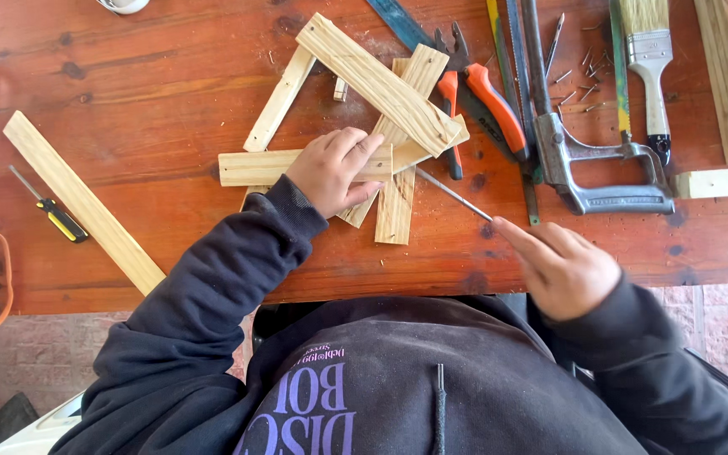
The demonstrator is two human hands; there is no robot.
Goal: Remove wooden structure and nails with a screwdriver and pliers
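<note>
Left hand (pixel 333 168) flat, fingers spread, on wooden slats (pixel 381 126) — right hand (pixel 562 270) pinching thin metal rod (pixel 452 195).

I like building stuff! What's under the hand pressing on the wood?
The left hand lies on a horizontal wooden strip crossing other slats. The wood beneath the palm is covered, so any joint there stays hidden.

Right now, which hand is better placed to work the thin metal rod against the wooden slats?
The right hand: it already pinches the rod, whose tip points at the slats. The left hand lies flat on a slat, pinning it.
</note>
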